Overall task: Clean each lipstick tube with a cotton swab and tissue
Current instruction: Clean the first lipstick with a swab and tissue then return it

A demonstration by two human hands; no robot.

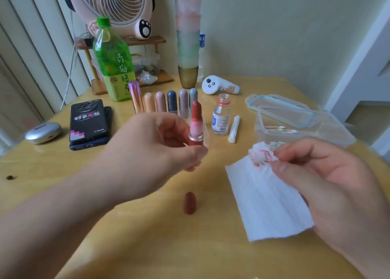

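An uncapped lipstick tube (196, 129) stands upright above the middle of the counter (147, 247), its brick-red bullet wound out above a pink collar and glossy base. The left hand (152, 152) pinches that base, fingers curled round it. The tube is probably light, stiff and slick, while the bullet is soft and smears, so the base is the safe hold. The right hand (329, 177) pinches a bunched corner of a red-stained white tissue (268, 196). The brick-red cap (189, 202) lies below. Behind stand a row of capped lipsticks (171, 101) and a clear box of cotton swabs (295, 129).
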